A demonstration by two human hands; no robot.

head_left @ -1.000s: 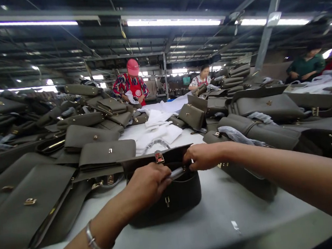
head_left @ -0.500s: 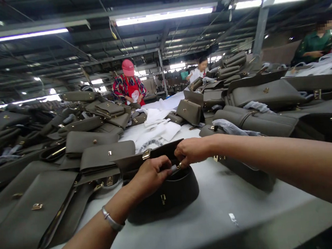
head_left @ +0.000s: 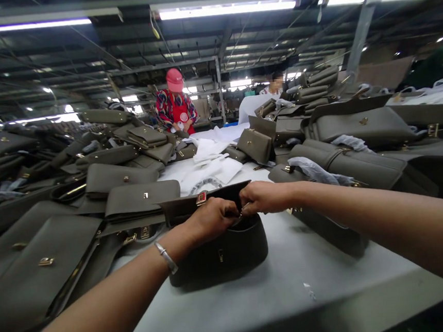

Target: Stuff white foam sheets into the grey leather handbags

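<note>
A dark olive handbag (head_left: 248, 249) stands upright on the pale table, its flap raised at the back and a gold clasp on its front. My left hand (head_left: 214, 215), with a silver bangle at the wrist, is closed in a pinch at the bag's opening. What its fingertips hold is hidden. Facing it, my right hand (head_left: 263, 197) pinches a small gold-coloured metal fitting at the right end of the opening, mostly covered by the fingers. The two hands' fingertips nearly meet over the bag's mouth.
Similar bags (head_left: 66, 252) are heaped on the left, and more bags (head_left: 345, 165) on the right. White sheets (head_left: 215, 159) lie behind my bag. A small clear scrap (head_left: 309, 291) lies near the front edge. A person in a red cap (head_left: 176, 103) stands across the table.
My left hand has moved right and slightly up, closer to my right hand, and its fingers have closed more. The bag stays in about the same place while the view has shifted a little.
</note>
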